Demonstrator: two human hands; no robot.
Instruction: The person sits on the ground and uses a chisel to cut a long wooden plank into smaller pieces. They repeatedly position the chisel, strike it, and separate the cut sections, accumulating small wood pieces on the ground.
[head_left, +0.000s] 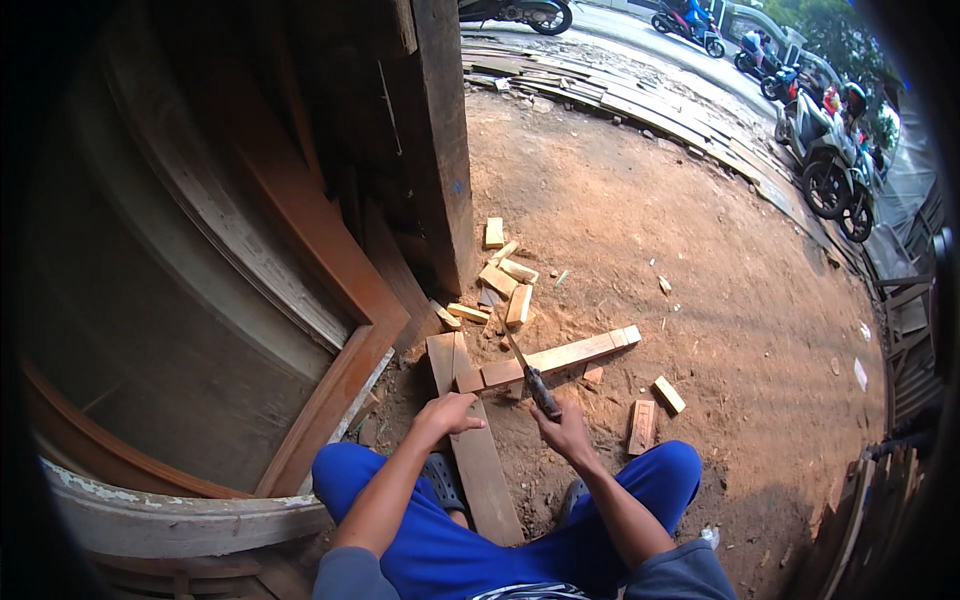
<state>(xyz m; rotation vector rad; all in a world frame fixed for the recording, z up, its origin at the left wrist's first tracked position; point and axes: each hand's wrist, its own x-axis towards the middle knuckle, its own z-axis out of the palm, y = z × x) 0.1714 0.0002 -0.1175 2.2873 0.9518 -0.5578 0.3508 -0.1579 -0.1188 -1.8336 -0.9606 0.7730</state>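
Note:
My right hand is wrapped round the dark, worn handle of a hand saw. Its thin blade, seen nearly edge-on, crosses over a pale wooden bar and points away from me. Pencil-like lines cross the bar near its ends. Under the bar's left end lies a long flat plank, running back between my feet. Over this plank is my left hand, thumb apart from the fingers, close to the bar's left end; its fingertips are partly hidden, and I cannot tell whether they press on the wood.
Several short wood offcuts lie beyond the bar, near a wooden post. Two more blocks lie by my right knee. Brown door frames lean at the left. Parked motorbikes stand at far right, beside a road.

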